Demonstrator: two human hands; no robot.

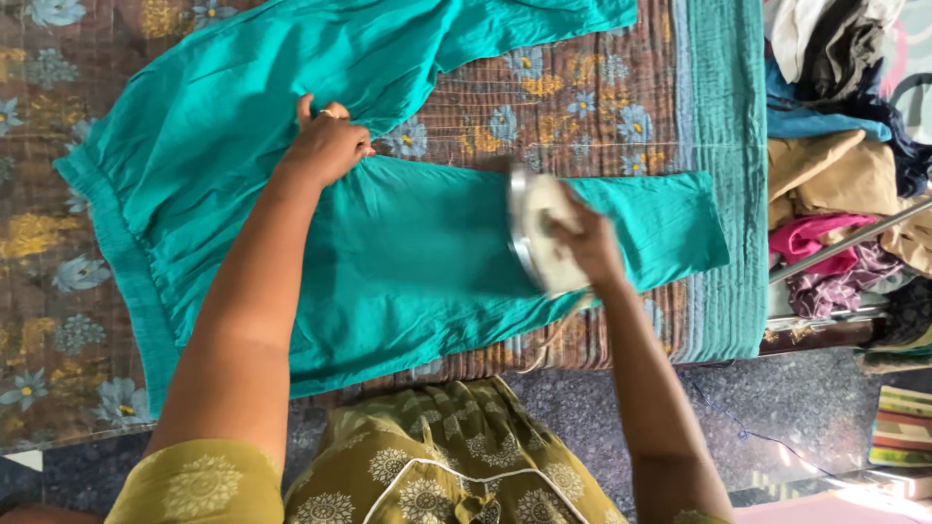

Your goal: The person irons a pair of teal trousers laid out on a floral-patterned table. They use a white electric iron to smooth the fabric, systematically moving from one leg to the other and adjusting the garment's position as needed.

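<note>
Teal trousers lie spread flat on a brown flowered quilt. My left hand presses down on the cloth near the crotch seam, fingers together. A white clothes iron rests on the near trouser leg, and my right hand grips its handle. The iron's metal soleplate edge shows on its left side. Its cord hangs off the near edge of the quilt.
A teal bedcover strip borders the quilt on the right. A heap of mixed clothes lies at the far right with a metal rod across it. Dark speckled floor lies below.
</note>
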